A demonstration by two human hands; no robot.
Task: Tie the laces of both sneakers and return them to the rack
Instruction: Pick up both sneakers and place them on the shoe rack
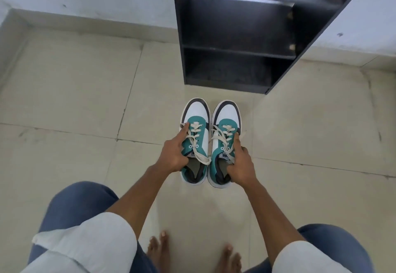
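Left sneaker [196, 142]: standing on the tiled floor [75, 101] just ahead of the person, touching or nearly touching its partner at 3 o'clock.
Right sneaker [225, 144]: standing parallel beside it, toe toward the rack.
Left hand [174, 154]: closing around the left sneaker's outer side, thumb resting near the tongue, fingertips lying by the lower laces.
Right hand [241, 163]: gripping the right sneaker's outer side, thumb dipping into the collar.
Laces [198, 144]: lying loose across both tongues, apparently untied; ends trailing over the sides.
Rack [240, 36]: dark, open shelves, standing at 12 o'clock from the pair, against the wall.
Long axis: both sneakers running 6 to 12 o'clock, toes at 12, heels toward the person.
Handling: likely light, with soft uppers and stiffer soles; the laces are limp and apt to slip, so the sides near the collar are offering the firmest hold.
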